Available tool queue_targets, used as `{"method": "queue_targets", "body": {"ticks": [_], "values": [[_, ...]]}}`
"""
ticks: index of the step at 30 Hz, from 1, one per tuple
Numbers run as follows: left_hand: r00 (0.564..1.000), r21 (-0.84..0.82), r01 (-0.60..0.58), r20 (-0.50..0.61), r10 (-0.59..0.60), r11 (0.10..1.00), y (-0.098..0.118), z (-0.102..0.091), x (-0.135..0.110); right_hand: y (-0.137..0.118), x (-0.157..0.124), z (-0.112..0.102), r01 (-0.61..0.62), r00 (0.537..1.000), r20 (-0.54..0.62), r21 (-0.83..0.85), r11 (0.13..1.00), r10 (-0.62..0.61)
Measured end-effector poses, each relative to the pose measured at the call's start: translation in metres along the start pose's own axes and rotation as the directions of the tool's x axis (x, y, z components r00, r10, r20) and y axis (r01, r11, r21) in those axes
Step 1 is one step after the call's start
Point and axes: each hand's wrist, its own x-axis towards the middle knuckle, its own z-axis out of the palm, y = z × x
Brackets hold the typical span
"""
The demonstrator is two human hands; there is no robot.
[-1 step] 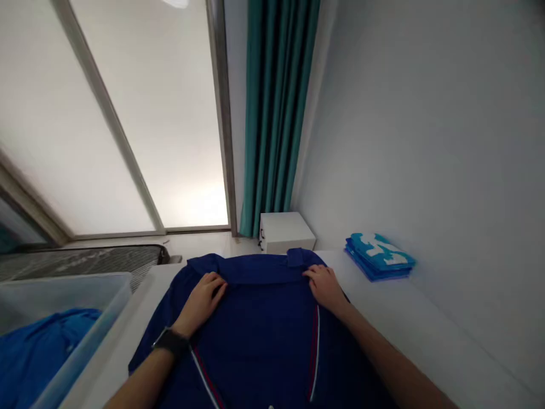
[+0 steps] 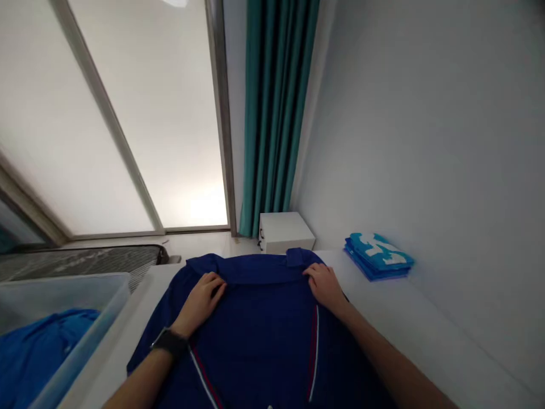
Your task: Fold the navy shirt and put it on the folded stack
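A navy blue shirt (image 2: 255,341) with red-and-white stripe trim lies spread over the white table in front of me. Its far edge forms a folded band, with a small flap near the right end. My left hand (image 2: 205,298), wearing a black watch, rests at the left part of this band with its fingers curled onto the cloth. Toward the right end, my right hand (image 2: 326,284) has its fingers closed on the same band. Both thumbs point inward. The near part of the shirt runs out of view below.
On the left stands a translucent plastic bin (image 2: 117,301) holding blue clothing (image 2: 46,341). A folded blue stack (image 2: 378,257) lies on the white table (image 2: 426,329) by the right wall. Beyond are a small white cabinet (image 2: 286,230), a teal curtain (image 2: 276,113) and a grey mattress (image 2: 85,261).
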Motion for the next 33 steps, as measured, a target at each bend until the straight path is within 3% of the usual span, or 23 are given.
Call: {"method": "queue_targets", "body": {"ticks": [4, 9, 12, 15, 20, 24, 27, 33], "values": [[1.0, -0.012, -0.006, -0.031, 0.005, 1.0, -0.001, -0.001, -0.002, -0.007, 0.019, -0.008, -0.007, 0.997, -0.073, -0.001, 1.0, 0.007], [1.0, -0.026, 0.011, -0.028, -0.012, 1.0, 0.003, -0.003, -0.001, -0.034, 0.042, -0.005, 0.093, 0.996, -0.003, -0.123, 0.988, -0.094], [0.999, -0.038, 0.03, -0.015, -0.03, 0.999, 0.005, -0.004, -0.001, -0.045, 0.049, 0.007, 0.004, 1.0, 0.018, -0.177, 0.984, 0.0], [0.998, -0.066, 0.057, -0.009, -0.057, 0.996, 0.008, -0.005, -0.001, -0.044, 0.051, 0.02, -0.14, 0.989, 0.031, -0.051, 0.989, 0.141], [0.972, -0.227, 0.2, -0.077, -0.222, 0.953, 0.008, -0.01, -0.001, -0.022, 0.057, 0.024, -0.232, 0.973, 0.039, 0.223, 0.947, 0.229], [0.872, -0.331, 0.394, -0.159, -0.463, 0.857, -0.012, -0.016, -0.001, 0.008, 0.064, 0.009, -0.344, 0.936, 0.09, 0.433, 0.833, 0.339], [0.812, -0.346, 0.467, -0.197, -0.549, 0.814, -0.032, -0.025, 0.001, 0.035, 0.063, -0.005, -0.425, 0.898, 0.153, 0.552, 0.718, 0.413], [0.852, -0.018, 0.521, -0.061, -0.521, 0.854, -0.052, -0.052, -0.002, 0.079, 0.044, -0.014, -0.618, 0.786, 0.408, 0.547, 0.566, 0.464]]}}
